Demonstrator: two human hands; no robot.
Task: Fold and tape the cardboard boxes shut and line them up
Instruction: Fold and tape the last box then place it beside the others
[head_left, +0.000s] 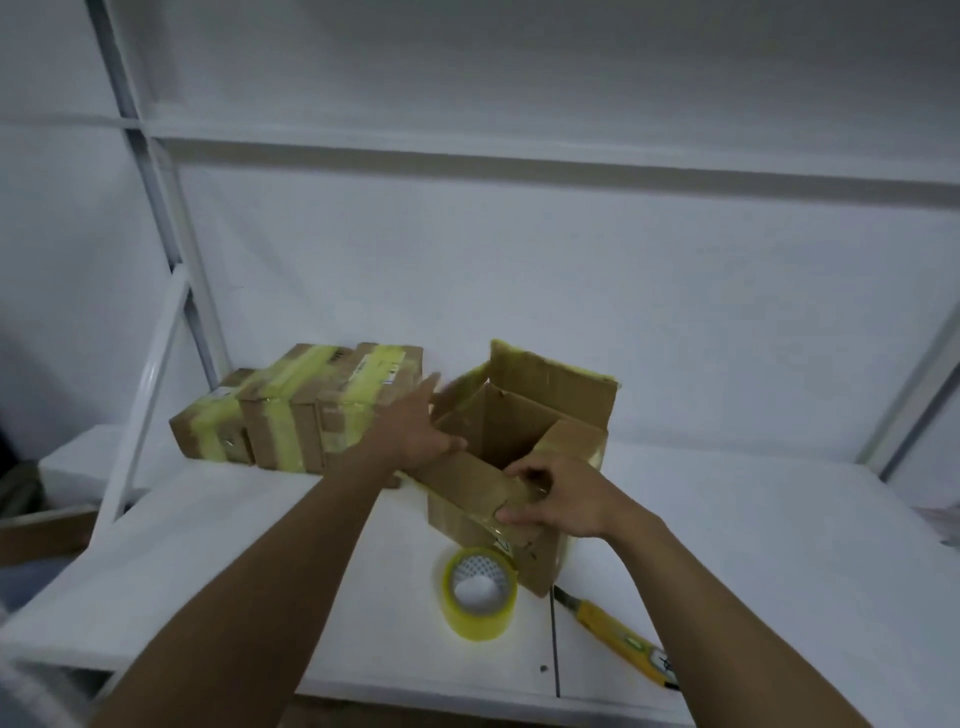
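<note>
Head cam: open box (524, 426) mid-table, taped boxes (291, 415) in a row at its 9 o'clock. Left hand (415, 431) is flat on the box's 9 o'clock edge, fingers straight and together. Right hand (556, 499) has curled fingers pinching the near flap (467, 480). Far flap (550, 379) is upright. My worry: old tape on the near flap snags and tears it, or the box shoves into the roll (480, 592) at 6 o'clock.
</note>
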